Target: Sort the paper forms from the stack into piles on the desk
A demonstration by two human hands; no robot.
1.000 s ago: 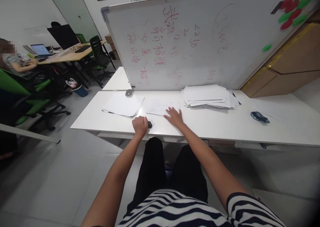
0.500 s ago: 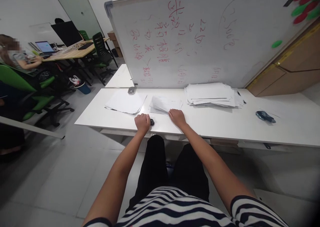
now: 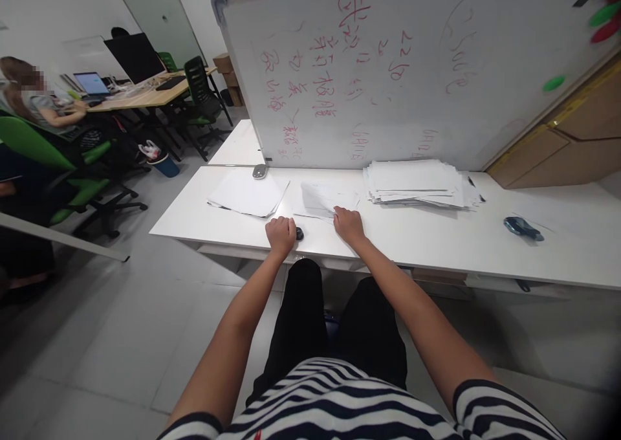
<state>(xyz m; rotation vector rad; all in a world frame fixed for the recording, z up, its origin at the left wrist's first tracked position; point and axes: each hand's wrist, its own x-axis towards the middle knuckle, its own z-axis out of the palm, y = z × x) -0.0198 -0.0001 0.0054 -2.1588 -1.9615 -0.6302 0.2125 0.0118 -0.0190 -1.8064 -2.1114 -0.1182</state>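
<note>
My left hand [image 3: 281, 235] is closed in a fist near the front edge of the white table. The rounded end of a small black object [image 3: 299, 233] sticks out at its right side; the rest is hidden, so its kind does not show. My right hand [image 3: 348, 225] pinches the near right part of a sheet of paper [image 3: 317, 197]. The sheet's left side is curled up over other paper lying beneath. Left of it, a fanned set of white sheets [image 3: 248, 193] lies flat, apart from both hands.
A thick stack of paper [image 3: 417, 182] stands right of my hands, before a leaning whiteboard [image 3: 388, 71]. A grey computer mouse [image 3: 260, 171] lies at the back left. A dark blue tool [image 3: 522, 228] rests at right, near cardboard boxes [image 3: 543, 149]. Another person [image 3: 58, 113] sits at a desk far left.
The whole view has shifted slightly, so the table scene sits a little further right. The curled sheet at my right hand stands up a bit more. Both hands keep their grip.
</note>
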